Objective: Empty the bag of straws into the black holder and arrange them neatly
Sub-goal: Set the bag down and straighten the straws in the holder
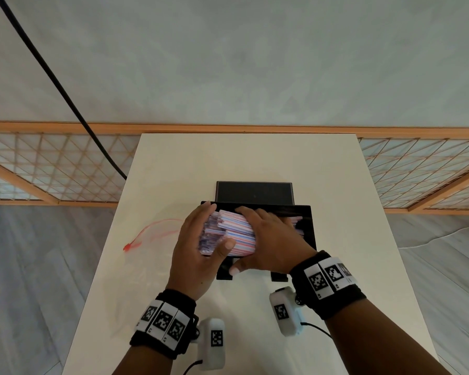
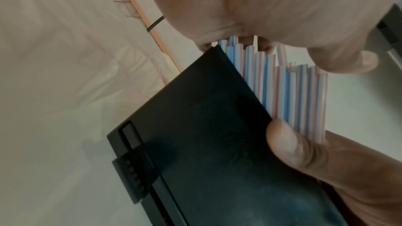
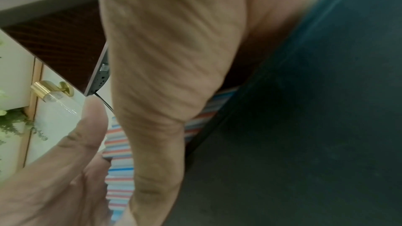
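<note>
Surface: one cream-white table (image 1: 173,169), rectangular, matte, its far edge against a wall. Room: pale grey-green wall (image 1: 255,55) above a wooden rail and lattice panelling (image 1: 52,169) running left and right behind the table; grey plank floor (image 1: 33,266) on both sides; a black cable (image 1: 52,74) slanting down the wall to the table's far left edge. Task items: a bundle of straws (image 1: 236,234), striped pink, blue and white, lying crosswise in the black holder (image 1: 306,226) at the middle of the table, their left ends uneven and jutting past the holder's left edge. A second black panel (image 1: 255,192) lies just beyond the holder. The clear bag (image 1: 152,234), with a red zip strip, lies flat on the table left of the holder. Hands: left hand (image 1: 201,247) cupped against the left ends of the straws, thumb on the near side; right hand (image 1: 271,239) curled over the top of the bundle, thumb at the holder's near edge. Markings: black wristbands (image 1: 164,323) bearing square black-and-white coded tags; no legible writing or brand anywhere.
</note>
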`<control>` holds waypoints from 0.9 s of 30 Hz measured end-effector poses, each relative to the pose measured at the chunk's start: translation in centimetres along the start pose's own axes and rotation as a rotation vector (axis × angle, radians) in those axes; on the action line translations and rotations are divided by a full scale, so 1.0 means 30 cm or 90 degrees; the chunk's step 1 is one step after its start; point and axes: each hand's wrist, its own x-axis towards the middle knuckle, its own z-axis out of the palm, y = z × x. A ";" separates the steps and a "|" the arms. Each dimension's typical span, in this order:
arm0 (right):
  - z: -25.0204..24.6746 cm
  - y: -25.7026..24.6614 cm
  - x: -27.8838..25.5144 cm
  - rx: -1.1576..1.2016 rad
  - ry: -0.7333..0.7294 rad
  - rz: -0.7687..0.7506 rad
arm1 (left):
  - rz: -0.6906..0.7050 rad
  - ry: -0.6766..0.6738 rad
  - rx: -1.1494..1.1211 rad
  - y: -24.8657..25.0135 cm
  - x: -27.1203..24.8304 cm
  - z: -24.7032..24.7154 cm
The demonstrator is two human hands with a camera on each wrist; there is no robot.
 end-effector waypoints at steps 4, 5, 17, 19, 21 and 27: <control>-0.002 -0.006 -0.003 -0.048 0.026 -0.008 | -0.029 0.006 0.000 0.002 -0.007 0.014; 0.002 -0.006 -0.004 -0.047 0.029 -0.014 | -0.033 0.005 0.004 0.000 -0.007 0.014; -0.012 -0.009 -0.027 0.010 0.083 -0.035 | -0.079 0.022 -0.042 0.005 -0.030 0.014; -0.007 -0.013 -0.022 0.050 0.050 -0.041 | -0.079 0.023 -0.031 0.001 -0.034 0.020; 0.000 -0.019 -0.013 0.097 0.032 -0.055 | -0.081 0.028 -0.023 0.003 -0.032 0.025; 0.001 -0.025 0.019 0.144 0.007 -0.046 | -0.069 0.014 -0.020 0.010 -0.029 0.022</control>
